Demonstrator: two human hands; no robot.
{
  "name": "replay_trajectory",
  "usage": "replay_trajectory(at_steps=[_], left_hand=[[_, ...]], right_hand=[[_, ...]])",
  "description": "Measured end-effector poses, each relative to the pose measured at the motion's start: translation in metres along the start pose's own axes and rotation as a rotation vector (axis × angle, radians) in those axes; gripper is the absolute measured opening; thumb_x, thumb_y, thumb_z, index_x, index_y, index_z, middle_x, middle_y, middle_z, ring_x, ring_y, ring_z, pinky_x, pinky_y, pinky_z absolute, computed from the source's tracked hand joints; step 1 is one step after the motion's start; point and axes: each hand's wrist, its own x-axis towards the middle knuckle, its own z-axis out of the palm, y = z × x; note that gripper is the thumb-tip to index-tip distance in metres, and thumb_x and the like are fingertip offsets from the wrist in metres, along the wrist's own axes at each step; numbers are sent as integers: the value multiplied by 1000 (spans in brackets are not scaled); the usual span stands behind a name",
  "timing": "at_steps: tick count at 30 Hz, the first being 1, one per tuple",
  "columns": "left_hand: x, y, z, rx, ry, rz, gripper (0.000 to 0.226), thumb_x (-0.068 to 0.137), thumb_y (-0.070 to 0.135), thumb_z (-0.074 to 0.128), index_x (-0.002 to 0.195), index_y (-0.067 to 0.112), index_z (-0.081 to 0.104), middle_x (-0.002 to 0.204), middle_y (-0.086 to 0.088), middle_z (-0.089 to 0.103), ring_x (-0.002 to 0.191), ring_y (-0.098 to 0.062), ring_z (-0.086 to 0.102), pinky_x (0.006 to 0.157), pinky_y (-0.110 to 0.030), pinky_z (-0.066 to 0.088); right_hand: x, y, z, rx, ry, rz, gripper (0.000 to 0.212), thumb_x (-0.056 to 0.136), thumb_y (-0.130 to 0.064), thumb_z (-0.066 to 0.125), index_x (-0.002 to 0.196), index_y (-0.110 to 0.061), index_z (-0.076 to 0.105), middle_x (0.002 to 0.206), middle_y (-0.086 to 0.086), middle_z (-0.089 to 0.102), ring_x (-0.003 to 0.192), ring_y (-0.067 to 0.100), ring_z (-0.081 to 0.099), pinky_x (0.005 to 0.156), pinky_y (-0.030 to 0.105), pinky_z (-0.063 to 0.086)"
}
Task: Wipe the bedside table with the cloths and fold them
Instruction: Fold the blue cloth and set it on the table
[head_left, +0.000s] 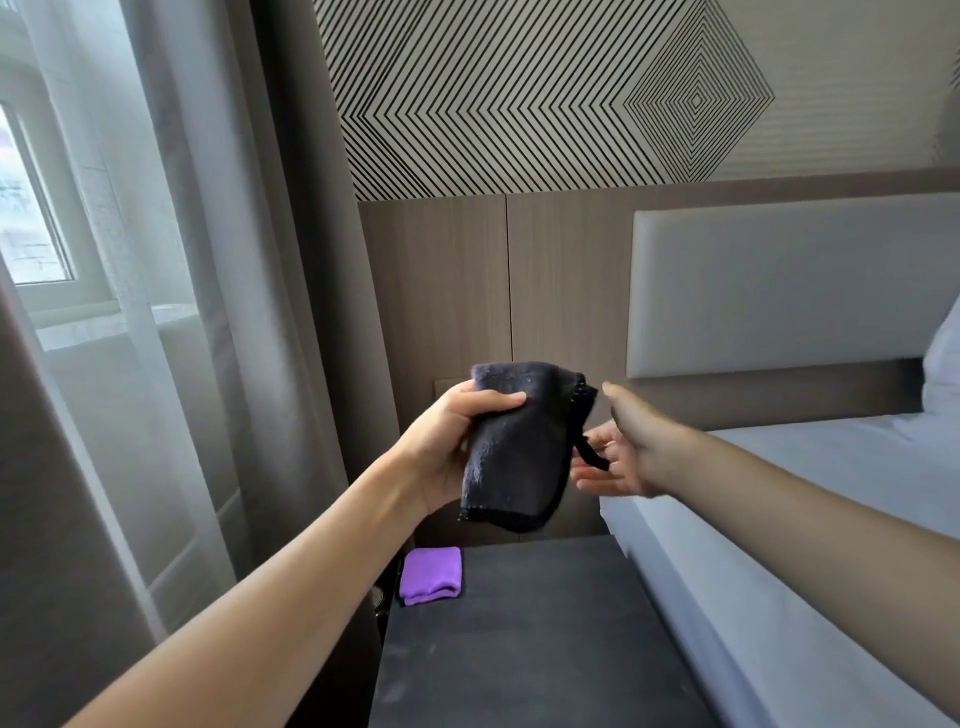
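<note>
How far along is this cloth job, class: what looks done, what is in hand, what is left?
Done: the purple cloth lies folded at the bedside table's back left corner. In hand: the left hand holds the dark cloth in its grip above the table, the open right hand beside it. Left: setting it down folded.

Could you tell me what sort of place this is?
Probably a hotel bedroom: a white-sheeted bed with a padded grey headboard, a dark bedside table beside it, and long grey curtains by the window.

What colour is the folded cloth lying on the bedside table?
Purple cloth, seen in the head view, at the table's far left corner.
</note>
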Motion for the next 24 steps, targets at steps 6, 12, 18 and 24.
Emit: replay_trajectory(at_steps=[6, 12, 18, 24], left_hand=[[6, -1, -10, -113, 203, -72, 38, 74, 10, 70, 110, 2, 63, 87, -17, 68, 69, -25, 65, 62, -29, 55], [2, -5, -12, -204, 149, -123, 54, 73, 9, 67, 124, -7, 61, 115, -24, 66, 100, -36, 64, 99, -45, 50], [3, 10, -14, -91, 173, -179, 16, 83, -5, 44, 91, 7, 51, 58, -10, 63, 53, -19, 65, 70, -29, 53], [10, 21, -20, 57, 198, 42, 39, 85, -22, 39, 93, 0, 71, 81, -16, 71, 66, -22, 71, 56, -27, 60]], right_hand=[[-7, 2, 4, -32, -182, -108, 100, 78, -89, 36, 99, 0, 77, 100, 19, 76, 87, 31, 68, 83, 38, 48], [-16, -2, 25, 225, -331, -275, 42, 74, -35, 76, 109, -13, 67, 107, 9, 69, 100, 24, 62, 102, 38, 46], [-21, -8, 26, 258, -305, -340, 15, 89, -12, 66, 104, -10, 70, 106, 16, 73, 90, 26, 70, 86, 35, 54], [-25, -12, 16, 356, -488, -537, 43, 95, 2, 52, 124, -26, 67, 120, 11, 72, 96, 23, 73, 89, 36, 56]])
